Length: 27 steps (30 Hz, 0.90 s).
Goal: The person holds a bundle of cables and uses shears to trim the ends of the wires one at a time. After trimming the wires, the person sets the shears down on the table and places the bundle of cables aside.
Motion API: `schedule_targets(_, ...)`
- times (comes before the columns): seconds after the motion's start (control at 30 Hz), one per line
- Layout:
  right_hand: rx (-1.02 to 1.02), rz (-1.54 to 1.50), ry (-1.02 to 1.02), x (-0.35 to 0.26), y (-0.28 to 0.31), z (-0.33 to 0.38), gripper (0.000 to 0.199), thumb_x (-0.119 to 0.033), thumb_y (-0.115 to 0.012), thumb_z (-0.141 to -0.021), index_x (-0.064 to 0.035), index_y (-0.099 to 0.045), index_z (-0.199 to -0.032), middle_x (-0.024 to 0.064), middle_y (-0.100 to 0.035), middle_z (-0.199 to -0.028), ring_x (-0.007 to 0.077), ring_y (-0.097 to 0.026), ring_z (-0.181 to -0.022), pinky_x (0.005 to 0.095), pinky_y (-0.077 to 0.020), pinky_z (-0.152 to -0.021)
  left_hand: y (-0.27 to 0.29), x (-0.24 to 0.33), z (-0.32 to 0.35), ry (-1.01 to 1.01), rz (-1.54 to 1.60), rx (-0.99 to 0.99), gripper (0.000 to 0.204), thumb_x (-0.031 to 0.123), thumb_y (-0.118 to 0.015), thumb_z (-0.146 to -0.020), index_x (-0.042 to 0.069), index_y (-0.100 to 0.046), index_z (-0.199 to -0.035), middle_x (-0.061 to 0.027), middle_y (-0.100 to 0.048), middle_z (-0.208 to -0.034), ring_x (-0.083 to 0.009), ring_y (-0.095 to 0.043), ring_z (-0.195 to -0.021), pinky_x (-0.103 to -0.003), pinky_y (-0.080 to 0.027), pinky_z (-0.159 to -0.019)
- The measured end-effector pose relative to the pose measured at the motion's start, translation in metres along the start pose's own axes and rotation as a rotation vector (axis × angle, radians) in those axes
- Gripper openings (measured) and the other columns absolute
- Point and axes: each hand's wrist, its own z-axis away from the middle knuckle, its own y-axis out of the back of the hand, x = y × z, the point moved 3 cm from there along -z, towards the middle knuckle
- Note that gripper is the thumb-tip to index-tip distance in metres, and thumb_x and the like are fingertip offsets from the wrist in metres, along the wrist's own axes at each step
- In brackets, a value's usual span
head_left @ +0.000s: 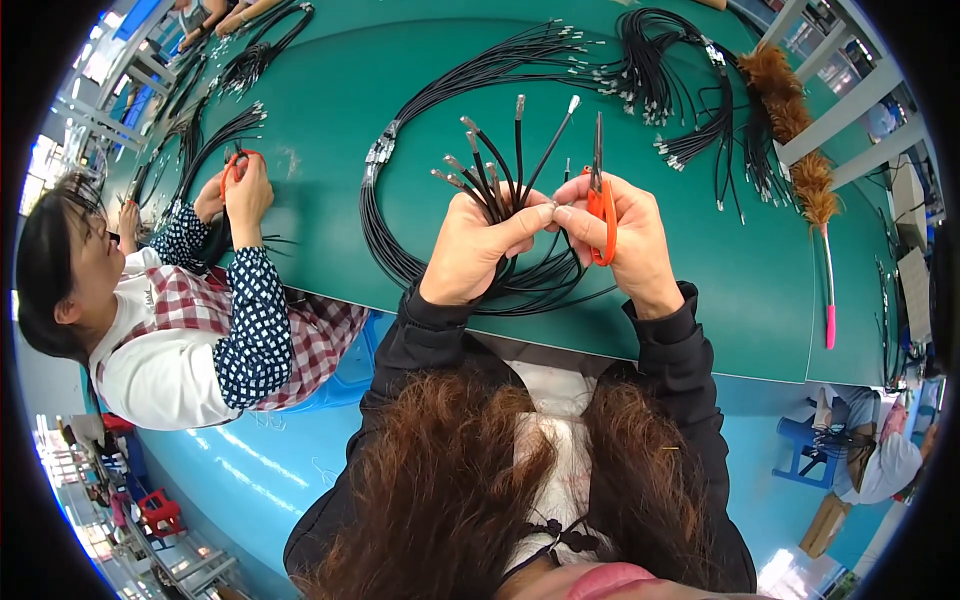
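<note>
My left hand (478,248) grips a fan of several black cable ends (505,160) with metal tips that point up and away from me. My right hand (625,235) holds small orange snips (601,200), blades pointing up, and its fingertips touch the left thumb at the cable bunch. Below my hands the cables run into a coiled black bundle (400,250) lying on the green table (330,110).
More black cable bundles (660,70) lie at the far right, beside a brown feather duster (795,130) with a pink handle. To my left, a person in a checked top (250,320) works on cables with orange snips (238,165). Other cable bundles (215,130) lie in front of them.
</note>
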Motion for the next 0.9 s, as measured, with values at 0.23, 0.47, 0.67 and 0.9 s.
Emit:
schedule_targets(0.23,-0.080,-0.118,-0.028,0.000,-0.002,0.001,0.011,-0.008,-0.063,-0.083,-0.0001,-0.057,-0.089,0.0027,-0.056,-0.066,0.0061,-0.048,-0.046,0.0184,-0.0364,-0.040,-0.001,-0.001,0.006,-0.031,-0.020,-0.007,0.012,0.007,-0.065,-0.084,-0.002,-0.061,-0.090,-0.0043,-0.061,-0.076,-0.0049,-0.043,-0.056,-0.019,-0.033,-0.049)
schedule_targets(0.47,-0.085,-0.365,-0.045,0.010,0.000,-0.001,0.012,-0.010,-0.059,-0.084,-0.0006,-0.056,-0.090,0.0034,-0.053,-0.064,0.0087,-0.046,-0.045,0.0202,-0.0363,-0.042,-0.001,0.002,0.006,-0.039,0.006,-0.018,0.011,0.008,-0.062,-0.086,0.000,-0.059,-0.093,-0.0054,-0.062,-0.079,-0.0044,-0.040,-0.053,-0.018,-0.030,-0.048)
schedule_targets(0.67,0.086,-0.211,-0.011,-0.002,0.000,0.001,0.015,-0.012,-0.059,-0.085,0.0011,-0.057,-0.091,0.0037,-0.054,-0.064,0.0090,-0.047,-0.046,0.0204,-0.0370,-0.044,0.000,0.004,0.003,-0.040,0.002,-0.016,0.011,0.009,-0.061,-0.087,0.000,-0.058,-0.093,-0.0051,-0.062,-0.079,-0.0037,-0.040,-0.054,-0.018,-0.030,-0.048)
schedule_targets(0.9,0.051,-0.001,-0.005,-0.008,-0.010,0.002,0.015,-0.013,-0.059,-0.086,0.0018,-0.058,-0.090,0.0034,-0.055,-0.066,0.0083,-0.047,-0.048,0.0204,-0.0376,-0.044,-0.003,0.003,0.002,-0.036,-0.009,-0.023,0.011,0.009,-0.061,-0.087,0.000,-0.058,-0.093,-0.0049,-0.061,-0.080,-0.0035,-0.040,-0.053,-0.018,-0.030,-0.048)
